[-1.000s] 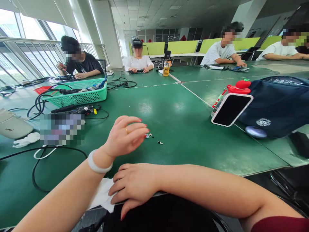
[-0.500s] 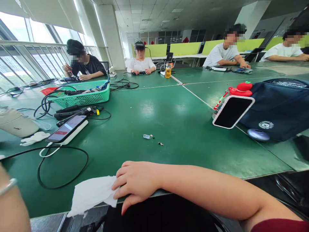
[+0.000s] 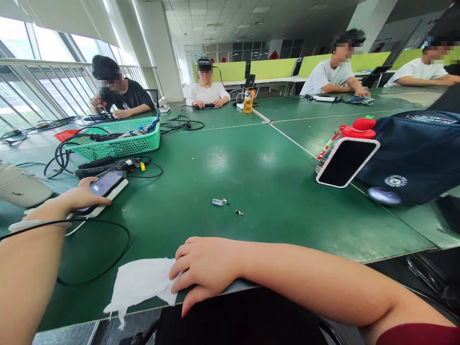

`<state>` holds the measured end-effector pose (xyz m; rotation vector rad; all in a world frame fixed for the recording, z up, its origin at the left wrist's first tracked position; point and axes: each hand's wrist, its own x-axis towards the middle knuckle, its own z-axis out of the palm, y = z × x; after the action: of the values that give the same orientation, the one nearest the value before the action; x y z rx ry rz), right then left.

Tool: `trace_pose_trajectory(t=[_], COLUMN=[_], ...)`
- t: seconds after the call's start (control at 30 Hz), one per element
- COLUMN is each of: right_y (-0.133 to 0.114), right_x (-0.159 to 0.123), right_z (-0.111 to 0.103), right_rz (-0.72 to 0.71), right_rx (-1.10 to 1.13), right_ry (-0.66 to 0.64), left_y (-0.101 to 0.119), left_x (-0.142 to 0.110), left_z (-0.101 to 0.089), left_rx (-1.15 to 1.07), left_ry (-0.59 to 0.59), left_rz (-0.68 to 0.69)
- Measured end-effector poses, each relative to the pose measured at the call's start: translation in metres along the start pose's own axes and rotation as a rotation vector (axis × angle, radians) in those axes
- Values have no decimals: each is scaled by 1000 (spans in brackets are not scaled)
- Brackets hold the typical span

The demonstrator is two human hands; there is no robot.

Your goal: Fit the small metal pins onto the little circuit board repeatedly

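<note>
Green surface; clock from view centre. Our left hand is at 9, fingers spread over the phone, also at 9; we can't tell if it's gripping. Our right hand, near 6, palm down, fingers slightly apart, touches the white tissue at 7:30. Farther out we've got a green basket past 9, blue bag at 3.

The bench is smooth and glossy (pale reflections show); the tissue is matt, ragged-edged paper, the basket perforated plastic, the bag matt cloth, the left phone's screen smooth.
</note>
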<state>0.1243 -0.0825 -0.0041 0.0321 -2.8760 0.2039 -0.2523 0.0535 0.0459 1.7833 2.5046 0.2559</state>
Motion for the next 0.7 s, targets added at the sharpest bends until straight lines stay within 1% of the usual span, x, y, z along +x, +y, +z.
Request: trace_pose_trajectory(t=[0.07, 0.1, 0.2, 0.33, 0.43, 0.57, 0.67, 0.7], right_y=[-1, -1, 0, 0, 0, -1, -1, -1], right_x=[0, 0, 0, 0, -1, -1, 0, 0], right_z=[-1, -2, -1, 0, -1, -2, -3, -3], right_rz=[10, 14, 12, 4, 6, 8, 2, 1], right_rx=[1, 4, 14, 8, 8, 12, 9, 6], right_ry=[-18, -26, -24, -11, -16, -20, -20, -20], left_y=[4, 5, 9, 17, 27, 38, 37, 35], left_x=[2, 2, -3, -14, -22, -27, -24, -23], left_z=[-2, -4, -4, 2, 4, 5, 7, 7], left_rx=[100, 143, 214, 261, 224, 152, 94, 54], left_ry=[-98, -124, -130, -120, -129, -117, -123, -90], left_rz=[-39, -54, -66, -84, -91, -140, -123, -91])
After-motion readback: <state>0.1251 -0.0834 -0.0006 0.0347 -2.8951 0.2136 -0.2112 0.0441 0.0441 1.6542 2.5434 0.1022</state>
